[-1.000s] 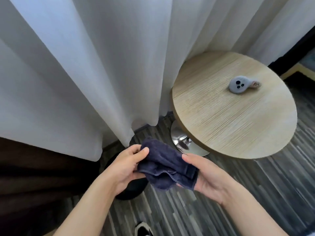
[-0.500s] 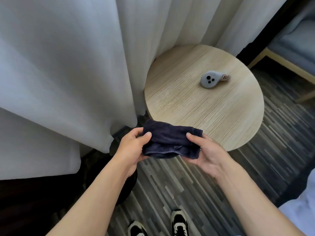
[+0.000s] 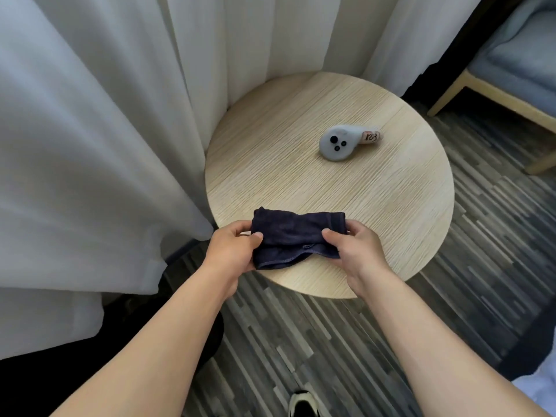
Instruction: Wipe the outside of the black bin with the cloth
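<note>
A folded dark navy cloth [image 3: 293, 236] is stretched between both hands over the near edge of a round wooden table [image 3: 376, 206]. My left hand [image 3: 231, 251] grips its left end and my right hand [image 3: 355, 248] pinches its right end. The black bin [image 3: 215, 335] shows only as a dark sliver on the floor behind my left forearm, below the curtain; most of it is hidden.
A grey controller [image 3: 343, 142] lies on the far part of the table. White curtains [image 3: 90, 145] hang at the left and back. A wooden chair with a grey cushion [image 3: 511, 64] stands at the far right. One shoe [image 3: 302, 403] shows on the striped floor.
Both hands have carried the cloth up from beside the bin to over the table's near edge and spread it wider. The view has shifted so the bin is mostly behind my left arm.
</note>
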